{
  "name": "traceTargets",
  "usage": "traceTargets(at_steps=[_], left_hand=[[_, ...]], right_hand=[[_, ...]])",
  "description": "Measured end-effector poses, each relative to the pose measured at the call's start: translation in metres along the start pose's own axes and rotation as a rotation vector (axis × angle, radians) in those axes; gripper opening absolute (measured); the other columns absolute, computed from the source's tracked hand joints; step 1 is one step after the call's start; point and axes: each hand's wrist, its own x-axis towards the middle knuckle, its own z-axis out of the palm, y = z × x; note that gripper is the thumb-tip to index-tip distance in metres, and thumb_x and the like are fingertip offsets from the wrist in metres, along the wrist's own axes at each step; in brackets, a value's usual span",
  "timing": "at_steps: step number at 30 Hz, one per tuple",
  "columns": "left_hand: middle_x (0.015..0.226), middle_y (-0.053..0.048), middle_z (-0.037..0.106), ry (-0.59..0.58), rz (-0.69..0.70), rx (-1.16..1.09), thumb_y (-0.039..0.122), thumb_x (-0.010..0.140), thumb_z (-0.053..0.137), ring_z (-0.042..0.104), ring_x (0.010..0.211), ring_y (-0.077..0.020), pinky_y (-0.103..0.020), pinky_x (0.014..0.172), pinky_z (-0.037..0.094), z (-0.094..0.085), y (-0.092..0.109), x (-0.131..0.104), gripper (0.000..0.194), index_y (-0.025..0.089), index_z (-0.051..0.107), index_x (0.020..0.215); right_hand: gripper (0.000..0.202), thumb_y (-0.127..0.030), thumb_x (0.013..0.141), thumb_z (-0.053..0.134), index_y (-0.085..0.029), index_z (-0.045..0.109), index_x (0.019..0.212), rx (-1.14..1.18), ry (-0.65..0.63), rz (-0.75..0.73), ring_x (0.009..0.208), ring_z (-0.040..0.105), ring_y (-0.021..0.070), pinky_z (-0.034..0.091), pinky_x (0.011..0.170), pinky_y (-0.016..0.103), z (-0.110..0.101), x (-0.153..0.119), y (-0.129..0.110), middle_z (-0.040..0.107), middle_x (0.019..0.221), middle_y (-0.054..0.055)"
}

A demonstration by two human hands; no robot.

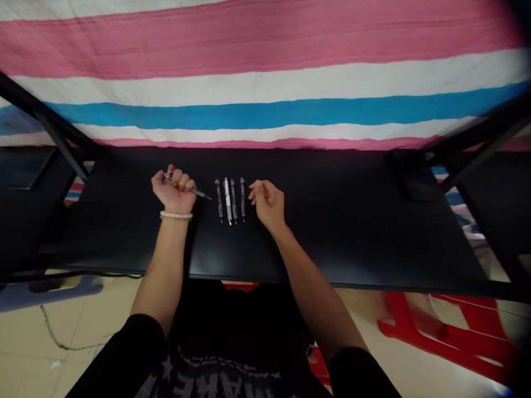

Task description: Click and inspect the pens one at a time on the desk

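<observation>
My left hand (175, 190), palm up with a beaded bracelet at the wrist, is wrapped round a grey pen (201, 193) whose tip points right. Several pens lie side by side on the black table (340, 221), between my two hands. One is white (228, 200); dark ones (219, 200) (234, 200) lie on either side of it, and another dark pen (243, 199) is at the right end of the row. Just right of that pen is my right hand (269, 202), its fingers curled inward. Whatever it may hold is hidden.
A striped pink, white and blue cloth (265, 88) hangs behind the table. Black metal supports (477, 132) stand at both sides. A dark flat object (417, 179) lies at the right. Red stools (448, 331) are below the front edge, and a cable (95, 273) runs at the left.
</observation>
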Motion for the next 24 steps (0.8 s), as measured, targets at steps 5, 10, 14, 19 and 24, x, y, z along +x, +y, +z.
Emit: traceTargets(at_steps=[5,10,14,19,24], left_hand=[[0.044,0.007,0.022,0.025,0.041,0.019,0.043,0.100,0.038,0.016,0.038,-0.0091,-0.027,0.040,0.017,-0.007,0.026,0.002,0.041,0.022,0.054,0.068],[0.049,0.007,0.029,0.124,0.056,0.230,0.047,0.099,0.038,0.022,0.037,-0.0091,-0.025,0.040,0.019,-0.006,0.023,0.013,0.033,0.024,0.047,0.077],[0.073,0.004,0.052,0.282,0.327,0.734,0.031,0.088,0.060,0.051,0.055,-0.0121,-0.024,0.054,0.041,-0.019,0.006,0.026,0.019,0.028,0.048,0.103],[0.109,-0.011,0.057,0.197,0.529,1.474,0.000,0.064,0.070,0.056,0.115,-0.0291,-0.046,0.107,0.042,-0.036,-0.007,0.025,0.041,0.019,0.062,0.100],[0.122,-0.014,0.057,0.198,0.627,1.446,0.006,0.070,0.073,0.046,0.132,-0.0318,-0.053,0.119,0.030,-0.034,-0.007,0.023,0.032,0.018,0.063,0.099]], right_hand=[[0.034,-0.052,0.099,0.048,-0.023,0.065,0.091,-0.181,-0.042,-0.080,0.059,0.059,0.0139,0.046,0.060,0.028,0.001,-0.001,0.002,0.065,0.068,0.000],[0.024,-0.040,0.088,0.062,-0.025,0.069,0.105,-0.514,-0.175,-0.162,0.059,0.055,0.0138,0.037,0.059,0.027,-0.004,-0.008,-0.006,0.058,0.064,-0.004],[0.016,-0.030,0.085,0.060,-0.024,0.073,0.093,-0.683,-0.331,-0.206,0.064,0.056,0.0136,0.031,0.058,0.026,-0.006,-0.015,-0.012,0.063,0.072,-0.002],[0.017,-0.022,0.082,0.056,-0.021,0.072,0.087,-0.679,-0.245,-0.225,0.060,0.053,0.0134,0.035,0.058,0.027,-0.006,-0.013,-0.004,0.064,0.073,0.000],[0.013,-0.025,0.086,0.058,-0.021,0.070,0.091,-0.308,-0.019,-0.150,0.058,0.056,0.0122,0.049,0.061,0.028,-0.005,-0.007,0.002,0.061,0.070,-0.001]])
